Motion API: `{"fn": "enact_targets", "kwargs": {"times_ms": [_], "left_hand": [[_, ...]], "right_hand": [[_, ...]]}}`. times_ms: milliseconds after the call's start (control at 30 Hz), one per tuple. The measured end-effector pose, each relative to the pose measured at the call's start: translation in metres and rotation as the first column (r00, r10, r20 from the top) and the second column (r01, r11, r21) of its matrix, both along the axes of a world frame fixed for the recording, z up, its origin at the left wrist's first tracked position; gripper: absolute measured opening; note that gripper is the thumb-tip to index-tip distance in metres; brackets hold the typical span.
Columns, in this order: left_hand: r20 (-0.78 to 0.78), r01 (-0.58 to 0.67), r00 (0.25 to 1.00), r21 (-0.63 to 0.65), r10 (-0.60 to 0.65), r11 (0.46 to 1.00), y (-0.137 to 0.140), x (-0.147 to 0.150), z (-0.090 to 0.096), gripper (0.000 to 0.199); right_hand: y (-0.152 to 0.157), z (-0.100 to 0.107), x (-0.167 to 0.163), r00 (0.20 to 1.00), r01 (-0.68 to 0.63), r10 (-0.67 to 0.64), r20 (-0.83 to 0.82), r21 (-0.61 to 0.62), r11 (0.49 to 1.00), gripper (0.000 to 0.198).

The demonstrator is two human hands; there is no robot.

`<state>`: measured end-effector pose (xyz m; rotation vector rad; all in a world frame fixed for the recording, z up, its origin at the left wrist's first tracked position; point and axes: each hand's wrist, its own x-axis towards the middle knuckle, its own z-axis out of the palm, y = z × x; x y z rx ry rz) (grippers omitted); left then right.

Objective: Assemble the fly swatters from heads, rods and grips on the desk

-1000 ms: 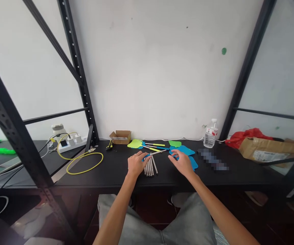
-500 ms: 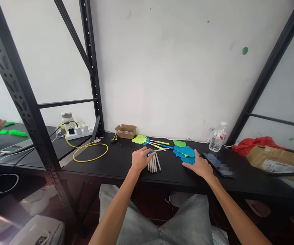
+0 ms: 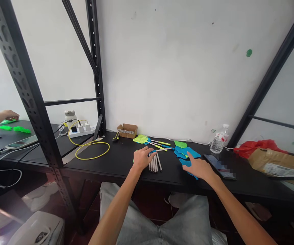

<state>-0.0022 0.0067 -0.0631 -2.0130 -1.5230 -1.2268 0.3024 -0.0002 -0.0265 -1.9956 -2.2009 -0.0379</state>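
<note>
My left hand (image 3: 141, 158) is closed around a thin metal rod (image 3: 163, 149) with a blue end, which points right above the black table. Just below it lies a bundle of several silver metal rods (image 3: 155, 164); their far ends are partly hidden by the hand. My right hand (image 3: 199, 166) reaches over a pile of blue leaf-shaped flat pieces (image 3: 193, 153), thumb and forefinger apart. One blue piece (image 3: 185, 162) lies by its thumb; whether the fingers touch it I cannot tell. Behind are a green flat piece (image 3: 180, 144) and fly swatters with a yellow-green head (image 3: 141, 139).
A small open cardboard box (image 3: 127, 131) stands at the back. A yellow cable (image 3: 92, 159) loops at the left. On the right are a phone (image 3: 219, 166), a water bottle (image 3: 219, 139) and a cardboard package (image 3: 277, 163). Another person's hand (image 3: 11, 115) is at the far left.
My right hand has shifted slightly over the blue pieces, its forefinger now pointing further left. My left hand keeps the rod. The other person's hand has moved right onto a green item.
</note>
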Motion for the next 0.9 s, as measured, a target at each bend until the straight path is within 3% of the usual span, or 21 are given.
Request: {"fn": "enact_targets", "kwargs": {"times_ms": [133,300,500,633,900], "left_hand": [[0.012,0.003,1.000,0.006,-0.003,1.000,0.000,0.000,0.000,0.039],[0.028,0.007,1.000,0.003,-0.007,1.000,-0.001,0.000,0.000,0.040],[0.043,0.011,0.999,0.001,-0.011,1.000,0.000,0.000,0.000,0.039],[0.046,0.009,0.999,0.002,-0.009,1.000,0.000,0.000,0.000,0.038],[0.057,0.001,0.998,0.003,-0.001,1.000,-0.001,0.000,0.001,0.041]], "right_hand": [[-0.006,0.000,-0.021,0.995,-0.092,0.090,0.051,0.027,0.995,0.069],[-0.012,0.001,-0.054,0.966,-0.139,0.148,0.214,-0.058,0.989,0.062],[-0.012,0.004,-0.079,0.957,-0.179,0.196,0.214,-0.095,0.979,0.048],[-0.005,0.002,-0.082,0.958,-0.203,0.202,0.205,-0.017,0.979,0.041],[0.008,0.000,-0.082,0.979,-0.202,0.194,0.062,0.166,0.965,0.051]]}}
